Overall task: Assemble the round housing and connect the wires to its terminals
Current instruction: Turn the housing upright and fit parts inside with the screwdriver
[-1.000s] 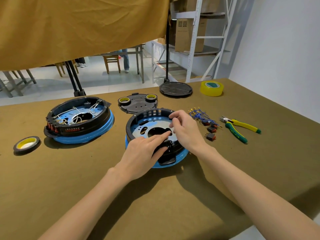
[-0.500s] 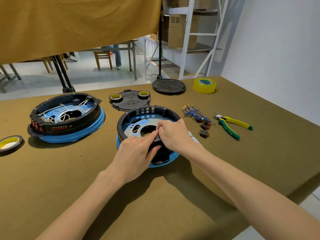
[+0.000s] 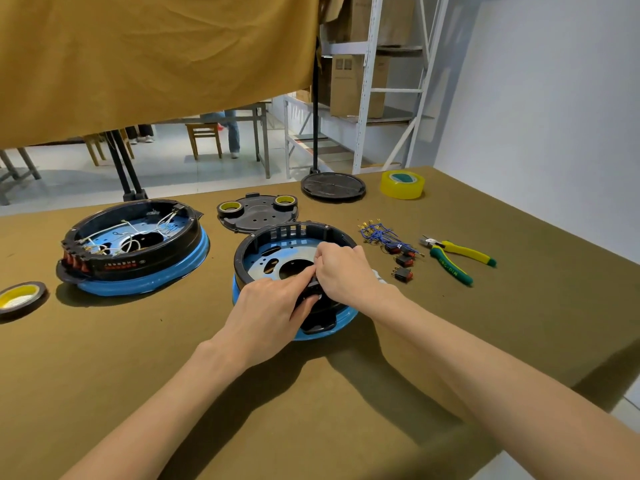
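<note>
At the centre of the frame, a round black plastic housing with a blue base ring and a silvery inner plate (image 3: 277, 244) sits on the olive-brown cloth-covered table (image 3: 519, 323). Both hands meet at its near rim. The left hand (image 3: 266, 317) lies over the near edge, fingers curled, thumb and forefinger pinching a small black part at the rim; what exactly it is cannot be told. The right hand (image 3: 346, 271) comes in from the right, fingers bent, fingertips pinching at the same spot.

Just right of the housing lies a bundle of blue wires with brass terminals (image 3: 379, 233), with small black and red rocker switches (image 3: 403, 268) beside it, then yellow-and-green-handled pliers (image 3: 453, 259).

At left centre stands a second round black-and-blue housing already strung with white wires (image 3: 135, 247). Behind the central housing rests a flat black cover plate carrying two small tape rolls (image 3: 258, 213). A black round stand base (image 3: 332, 187) and a roll of clear yellow tape (image 3: 402, 184) sit at the far edge, and a black-rimmed yellow tape roll (image 3: 19, 296) lies at the left edge.
</note>
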### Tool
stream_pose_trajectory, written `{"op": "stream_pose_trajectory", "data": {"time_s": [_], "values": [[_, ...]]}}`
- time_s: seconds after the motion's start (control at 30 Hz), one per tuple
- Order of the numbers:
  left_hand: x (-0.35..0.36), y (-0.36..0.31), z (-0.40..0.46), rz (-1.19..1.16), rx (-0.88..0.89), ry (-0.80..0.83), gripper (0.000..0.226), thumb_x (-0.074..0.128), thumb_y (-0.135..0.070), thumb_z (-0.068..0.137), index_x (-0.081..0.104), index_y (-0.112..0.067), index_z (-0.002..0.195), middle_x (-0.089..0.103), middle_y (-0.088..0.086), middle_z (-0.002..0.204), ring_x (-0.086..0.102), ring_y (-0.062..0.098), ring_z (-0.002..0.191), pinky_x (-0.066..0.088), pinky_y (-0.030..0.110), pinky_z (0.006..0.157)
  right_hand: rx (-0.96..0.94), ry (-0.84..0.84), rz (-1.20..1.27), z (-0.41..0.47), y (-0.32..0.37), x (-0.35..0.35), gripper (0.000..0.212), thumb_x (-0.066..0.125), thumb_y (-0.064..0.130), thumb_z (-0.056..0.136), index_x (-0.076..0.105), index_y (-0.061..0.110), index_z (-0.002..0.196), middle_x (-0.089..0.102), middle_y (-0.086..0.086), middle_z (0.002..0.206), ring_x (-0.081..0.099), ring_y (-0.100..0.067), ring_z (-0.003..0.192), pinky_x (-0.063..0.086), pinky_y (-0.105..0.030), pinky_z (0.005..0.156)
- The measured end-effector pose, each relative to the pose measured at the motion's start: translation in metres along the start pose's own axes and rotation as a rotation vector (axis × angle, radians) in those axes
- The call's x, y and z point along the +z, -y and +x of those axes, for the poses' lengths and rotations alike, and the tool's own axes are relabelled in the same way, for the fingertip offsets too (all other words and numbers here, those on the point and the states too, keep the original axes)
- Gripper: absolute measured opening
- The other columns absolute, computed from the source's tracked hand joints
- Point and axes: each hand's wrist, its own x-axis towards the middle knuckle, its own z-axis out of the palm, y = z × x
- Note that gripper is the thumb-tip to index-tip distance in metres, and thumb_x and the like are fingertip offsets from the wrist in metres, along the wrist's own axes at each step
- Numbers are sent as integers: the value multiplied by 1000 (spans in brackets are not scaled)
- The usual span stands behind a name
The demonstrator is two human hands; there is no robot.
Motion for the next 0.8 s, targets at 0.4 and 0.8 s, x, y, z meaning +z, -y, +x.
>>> {"op": "stream_pose_trajectory", "data": {"time_s": [0.4,0.8], "values": [[4,3,1,17,0,-11,49,55,-41,101,52,-22,147,78,-6,101,70,13,75,38,20,67,166,-202,400,24,-1,-28,27,39,13,100,65,9,108,66,-4,92,63,-26,88,52,-39,78],[3,5,1,-57,-13,-3,45,54,-39,101,55,-22,142,78,-5,99,70,11,77,39,9,62,31,-117,281,11,1,-1,11,44,-1,93,46,8,100,55,-6,80,51,-26,70,32,-35,54]]}}
